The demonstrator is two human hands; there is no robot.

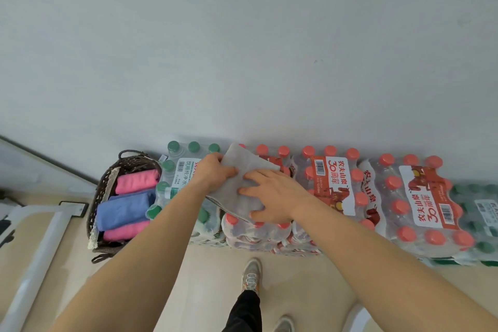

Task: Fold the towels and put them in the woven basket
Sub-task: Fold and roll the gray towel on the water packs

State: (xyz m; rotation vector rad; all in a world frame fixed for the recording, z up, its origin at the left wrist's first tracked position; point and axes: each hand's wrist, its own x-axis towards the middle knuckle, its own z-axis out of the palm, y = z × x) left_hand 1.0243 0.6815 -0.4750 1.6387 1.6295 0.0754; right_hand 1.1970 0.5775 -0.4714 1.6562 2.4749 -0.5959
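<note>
While the grey towel (244,163) lies folded on top of a red-capped pack of water bottles (332,183), the left hand (214,171) grips its left edge, thumb on top and fingers curled around the cloth. The right hand (272,195) rests flat on the towel with fingers spread, grasping nothing. Well to the left, past a green-capped pack (183,167), the woven basket (129,163) holds a pink towel (136,180), a blue towel (124,209) and another pink one (125,232).
</note>
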